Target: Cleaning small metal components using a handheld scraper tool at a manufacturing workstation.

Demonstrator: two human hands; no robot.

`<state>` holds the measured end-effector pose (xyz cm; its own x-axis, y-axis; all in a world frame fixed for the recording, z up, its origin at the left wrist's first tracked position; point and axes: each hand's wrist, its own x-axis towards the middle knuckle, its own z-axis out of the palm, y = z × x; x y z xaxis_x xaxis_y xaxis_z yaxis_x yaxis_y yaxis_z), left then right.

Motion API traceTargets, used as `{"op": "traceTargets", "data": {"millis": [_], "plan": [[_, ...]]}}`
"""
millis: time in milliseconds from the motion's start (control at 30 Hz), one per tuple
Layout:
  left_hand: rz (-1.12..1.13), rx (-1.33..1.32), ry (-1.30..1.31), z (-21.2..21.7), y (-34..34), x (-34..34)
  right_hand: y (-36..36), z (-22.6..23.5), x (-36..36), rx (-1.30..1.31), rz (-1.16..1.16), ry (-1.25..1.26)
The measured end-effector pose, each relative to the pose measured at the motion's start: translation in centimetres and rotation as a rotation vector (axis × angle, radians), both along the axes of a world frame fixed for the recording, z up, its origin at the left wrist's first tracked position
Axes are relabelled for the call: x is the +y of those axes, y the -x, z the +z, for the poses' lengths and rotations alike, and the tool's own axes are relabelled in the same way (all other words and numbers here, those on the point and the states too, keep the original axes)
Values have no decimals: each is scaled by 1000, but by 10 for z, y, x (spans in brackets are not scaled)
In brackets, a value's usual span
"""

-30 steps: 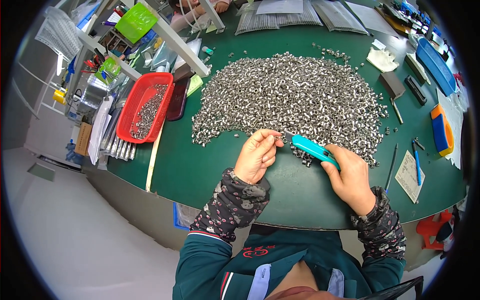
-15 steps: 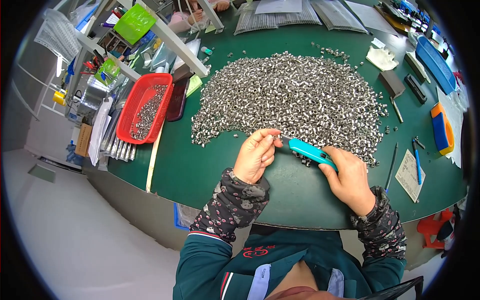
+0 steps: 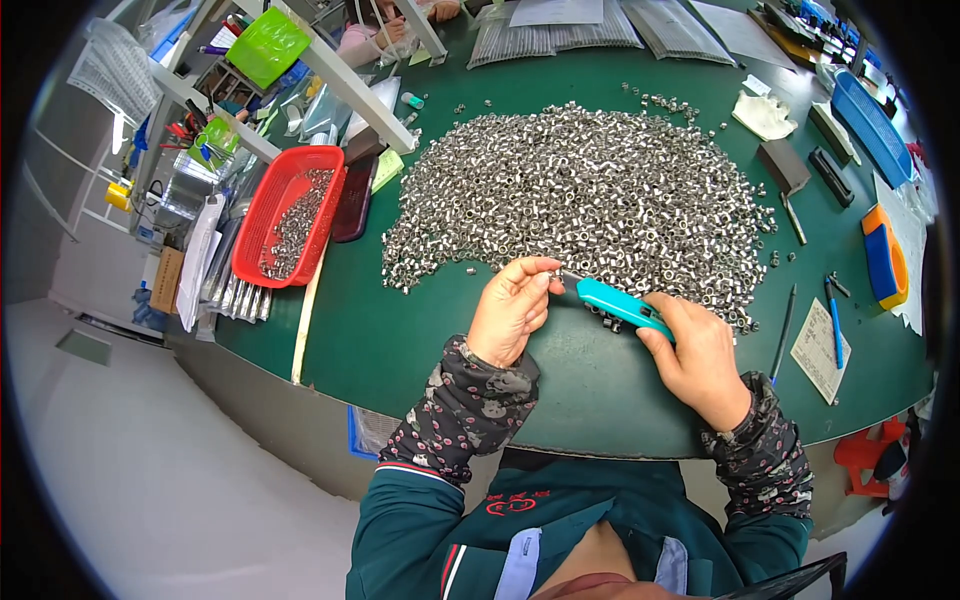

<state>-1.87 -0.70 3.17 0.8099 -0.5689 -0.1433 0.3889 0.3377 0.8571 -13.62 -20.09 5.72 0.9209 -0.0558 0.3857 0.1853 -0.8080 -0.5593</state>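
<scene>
In my right hand (image 3: 695, 355) lies a teal utility knife (image 3: 618, 304), its short blade pointing left. The blade reaches the fingertips of my left hand (image 3: 513, 310), which pinch a small metal ring (image 3: 555, 274). That ring is partly covered by the fingers. Just beyond both hands spreads a broad pile of small shiny metal rings (image 3: 570, 190) on the green table (image 3: 440, 345). A few rings sit under the knife, partly hidden by it.
A red basket (image 3: 245, 245) with some rings stands at the left, beside a dark phone-like case (image 3: 354, 205). On the right are a paper slip (image 3: 815, 350), a blue pen (image 3: 834, 322), a tape dispenser (image 3: 882, 262) and a blue tray (image 3: 872, 125). Another person's hand (image 3: 390, 32) shows at the far side.
Both hands stay in nearly the same place. The knife blade has shifted slightly at the ring between my left fingertips.
</scene>
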Motion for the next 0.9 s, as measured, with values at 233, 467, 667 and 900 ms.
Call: {"op": "traceTargets", "data": {"millis": [233,467,667,900], "plan": [[10,-21,-15,-1,-1,0,0,2,0,4,0,-1],[-19,4,88,-1,-1,1,0,1,0,11,-1,1],[-14,-37,51,1,-1,1,1,3,0,34,3,0],[-23,-46,44,-6,-4,3,1,4,0,47,6,-9]]}}
